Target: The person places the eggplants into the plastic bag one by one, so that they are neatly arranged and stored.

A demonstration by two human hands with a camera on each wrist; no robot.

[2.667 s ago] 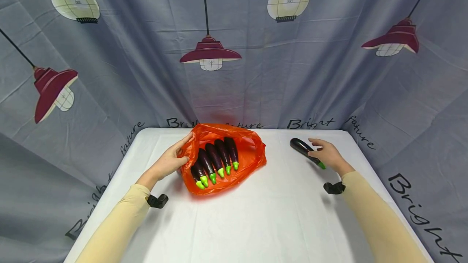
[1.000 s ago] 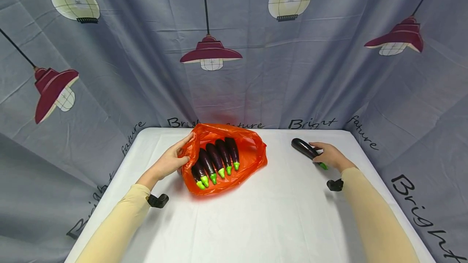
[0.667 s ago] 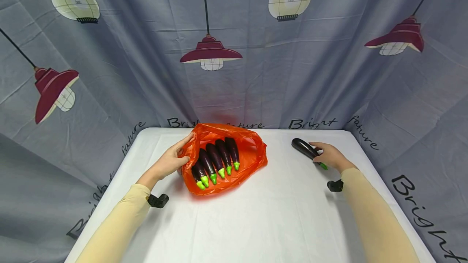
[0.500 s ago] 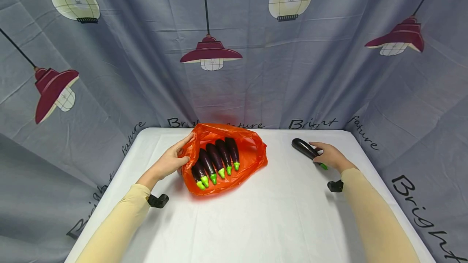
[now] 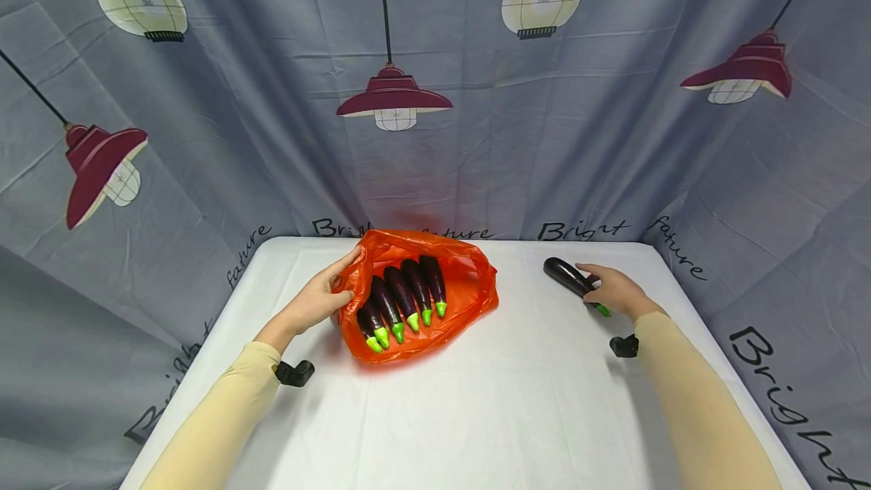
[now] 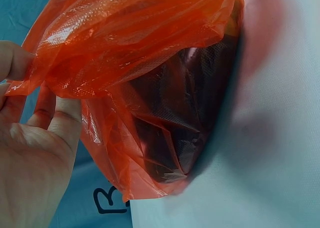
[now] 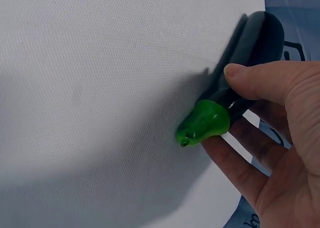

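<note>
An orange-red plastic bag (image 5: 469, 301) stands with its mouth facing me, left of the table's middle. Several dark eggplants (image 5: 400, 297) with green caps lie side by side inside it. My left hand (image 5: 314, 301) pinches the bag's left rim between thumb and fingers; the left wrist view shows the thin plastic (image 6: 115, 43) gathered there. At the right, my right hand (image 5: 615, 292) holds a single eggplant (image 5: 565, 274) near its green end. In the right wrist view the thumb lies across its dark body, the fingers pass underneath, and the green cap (image 7: 205, 123) points toward the camera.
The table (image 5: 435, 429) has a white cover. Behind it and at both sides hangs a grey-blue curtain (image 5: 476, 157) printed with lamps and lettering. Each wrist carries a small black camera mount, the left one (image 5: 294, 374) close above the table.
My right hand, earlier hovering with spread fingers over the single eggplant, has closed its thumb and fingers on it. The left hand and the bag have stayed in place.
</note>
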